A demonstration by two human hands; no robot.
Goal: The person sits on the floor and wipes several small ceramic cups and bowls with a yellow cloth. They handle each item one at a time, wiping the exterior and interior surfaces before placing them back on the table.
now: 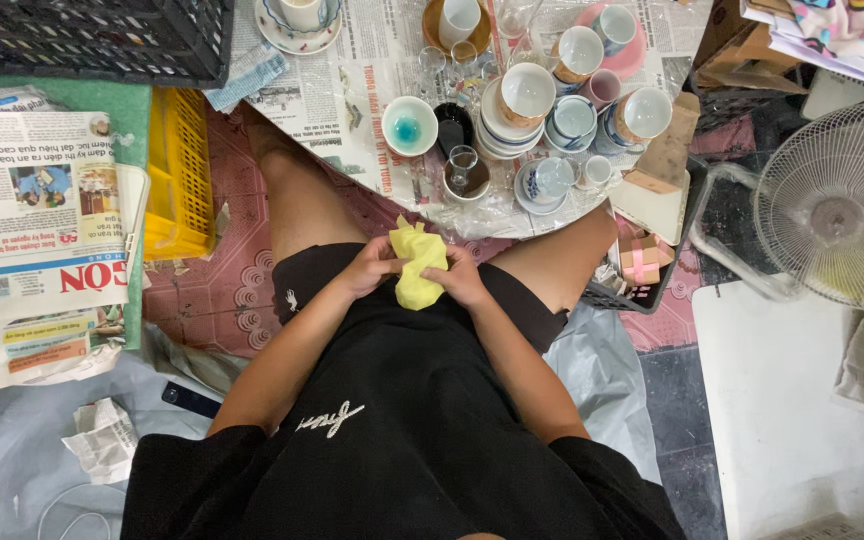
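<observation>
— Holding what, down in the lap?
— A yellow cloth (pixel 419 265), bunched; left hand (pixel 370 266) and right hand (pixel 462 279) both press closed around it, likely wrapping something I cannot see.
— And those cups (pixel 526 95)?
— Crowded on spread newspaper (pixel 352 100) ahead, probably to protect the floor.

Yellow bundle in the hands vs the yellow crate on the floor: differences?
The yellow bundle is soft, crumpled and pale; the yellow crate is rigid, slotted and deeper yellow. The bundle is held in the lap by left hand and right hand; the crate lies untouched. Both are yellow.
</observation>
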